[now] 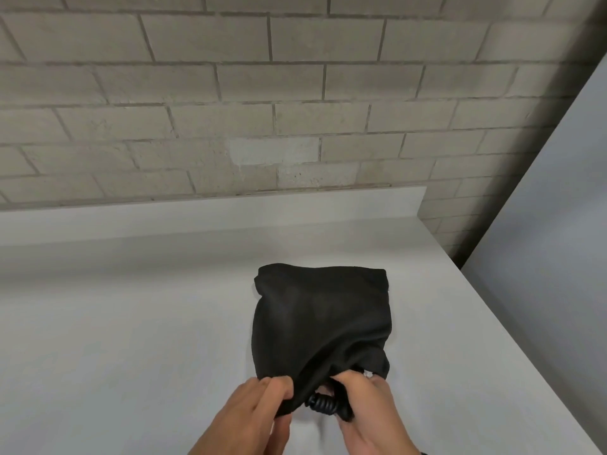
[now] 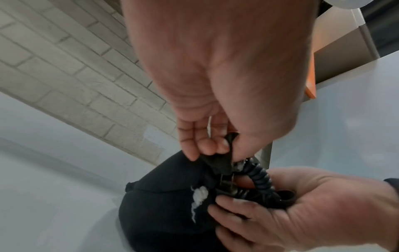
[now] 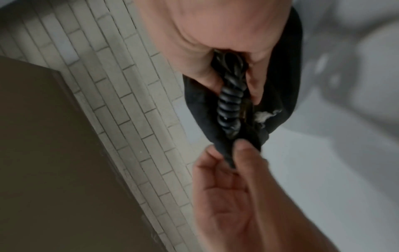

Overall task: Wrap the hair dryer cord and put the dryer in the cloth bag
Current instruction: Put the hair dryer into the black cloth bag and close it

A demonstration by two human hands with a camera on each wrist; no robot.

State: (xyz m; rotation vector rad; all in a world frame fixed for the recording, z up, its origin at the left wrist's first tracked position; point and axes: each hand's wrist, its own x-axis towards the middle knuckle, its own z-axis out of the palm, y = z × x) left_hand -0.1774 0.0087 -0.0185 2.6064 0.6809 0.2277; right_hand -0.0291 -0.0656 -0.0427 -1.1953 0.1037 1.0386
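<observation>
Nearest the viewer, the left hand [image 1: 253,412] pinches the near rim of the black cloth bag [image 1: 320,323], and the right hand [image 1: 368,408] grips the rim's other side. Between them, coiled cord [image 1: 320,402] shows at the bag's mouth. Beyond, the bulging bag lies on the white bench [image 1: 131,323], before the brick wall [image 1: 230,93].

Your bag [image 1: 320,318] lies on the worktop [image 1: 131,323] before the wall [image 1: 230,93]; the cord [image 1: 323,403] sits at its near opening.
</observation>
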